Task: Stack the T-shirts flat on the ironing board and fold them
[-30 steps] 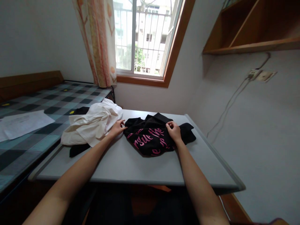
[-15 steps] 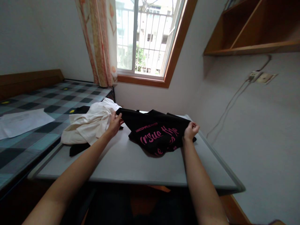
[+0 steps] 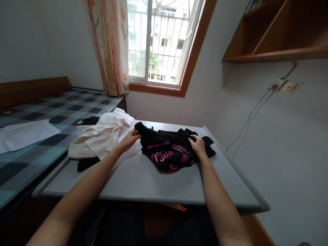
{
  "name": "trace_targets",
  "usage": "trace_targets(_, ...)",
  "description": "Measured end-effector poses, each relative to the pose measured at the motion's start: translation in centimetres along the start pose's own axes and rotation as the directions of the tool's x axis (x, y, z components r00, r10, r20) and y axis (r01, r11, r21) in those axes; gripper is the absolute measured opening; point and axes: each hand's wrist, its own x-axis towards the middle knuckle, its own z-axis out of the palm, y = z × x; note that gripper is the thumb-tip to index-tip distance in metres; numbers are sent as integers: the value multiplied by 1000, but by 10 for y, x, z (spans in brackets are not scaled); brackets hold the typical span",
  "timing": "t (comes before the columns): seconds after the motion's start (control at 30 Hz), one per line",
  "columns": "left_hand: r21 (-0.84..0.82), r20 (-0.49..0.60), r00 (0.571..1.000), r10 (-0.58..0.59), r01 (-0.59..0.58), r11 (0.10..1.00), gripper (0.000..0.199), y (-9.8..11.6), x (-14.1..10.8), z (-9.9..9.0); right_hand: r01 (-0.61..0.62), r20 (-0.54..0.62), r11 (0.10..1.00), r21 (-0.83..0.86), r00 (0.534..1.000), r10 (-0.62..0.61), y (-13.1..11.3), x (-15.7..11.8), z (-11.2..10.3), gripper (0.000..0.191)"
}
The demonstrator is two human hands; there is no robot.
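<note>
A black garment with pink lettering [image 3: 164, 150], probably a shirt, lies bunched on the white table [image 3: 143, 186]. My left hand [image 3: 130, 138] pinches its raised upper left corner, fingers closed on the cloth. Over on the garment's right part, my right hand [image 3: 197, 146] grips the fabric near the top edge, with thumb and fingers together. Black folds stick out beyond the right hand. The garment's underside and full shape are hidden in the creases.
A heap of white and cream clothes [image 3: 102, 133] with black cloth [image 3: 87, 164] under it sits at the table's left. Beside the table is a bed with a checked mattress [image 3: 51, 112] and paper sheets [image 3: 28, 134]. A wooden shelf [image 3: 276, 54] hangs at upper right.
The garment's stretched top edge has gone slack and sunk into folds. My right hand has moved left and inward over the cloth; my left hand has shifted slightly right and down.
</note>
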Motion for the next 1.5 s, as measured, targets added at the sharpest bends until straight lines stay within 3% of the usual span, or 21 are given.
trace_targets(0.1,66,-32,999,31,-29,997,39,-1,-1,3,10,-152,1000,8,988,-9,0,9,-17,38)
trace_targets(0.23,115,-77,997,22,-13,993,52,8,2,-2,118,-460,982,150,887,-36,3,25,-58,43)
trace_targets(0.33,150,-157,986,51,-27,988,55,19,3,-14,168,-481,958,235,876,-36,9,31,-92,46)
trace_targets(0.4,217,-190,978,90,-48,975,50,27,3,-23,120,-354,970,212,934,-38,13,27,-111,49)
trace_targets(0.47,308,-164,979,123,-67,949,45,33,1,-30,50,-14,990,133,999,-48,17,16,-125,52)
trace_targets(0.5,358,-133,983,129,-74,931,44,34,1,-33,32,217,996,79,975,-49,19,8,-130,52)
trace_targets(0.57,462,-54,991,121,-82,883,42,36,1,-35,47,601,999,-21,799,-25,21,-7,-137,54)
trace_targets(0.6,511,-12,994,104,-84,855,42,35,1,-35,68,706,996,-57,708,-8,21,-12,-139,56)
trace_targets(0.63,554,26,996,82,-82,828,43,34,2,-34,90,758,992,-84,653,4,19,-15,-140,58)
trace_targets(0.67,590,54,997,55,-77,804,44,32,3,-33,112,769,988,-105,639,9,17,-15,-141,60)
trace_targets(0.8,639,75,997,-26,-28,769,52,25,3,-31,200,621,971,-130,780,-78,-3,3,-136,51)
trace_targets(0.87,603,86,995,-42,-18,798,55,25,0,-31,227,581,969,-94,803,-132,-13,11,-127,45)
trace_targets(1.0,550,166,977,-134,21,835,60,34,-5,-32,268,712,959,-92,691,-124,-25,7,-97,62)
trace_targets(1.07,543,261,946,-192,20,839,63,41,-5,-32,315,748,938,-143,656,-106,-28,4,-84,55)
trace_targets(1.13,547,350,908,-229,0,837,64,50,0,-32,365,699,901,-233,707,-106,-32,7,-78,37)
trace_targets(1.2,588,376,888,-265,-8,809,59,61,10,-32,403,571,853,-332,805,-158,-38,20,-83,24)
trace_targets(1.3,663,308,916,-258,-13,748,35,85,31,-29,406,299,841,-356,903,-310,-51,51,-110,16)
trace_targets(1.33,673,254,947,-196,-28,739,25,95,39,-26,387,192,864,-323,920,-341,-55,62,-122,15)
trace_targets(1.4,646,92,994,60,-106,756,12,114,55,-19,286,-56,934,-215,951,-304,-65,82,-147,13)
trace_targets(1.47,562,-52,950,307,-226,795,9,130,67,-9,175,-243,983,-52,953,-182,-74,93,-166,15)
trace_targets(1.5,514,-90,925,369,-274,813,11,136,71,-4,139,-278,990,21,952,-128,-78,95,-172,18)
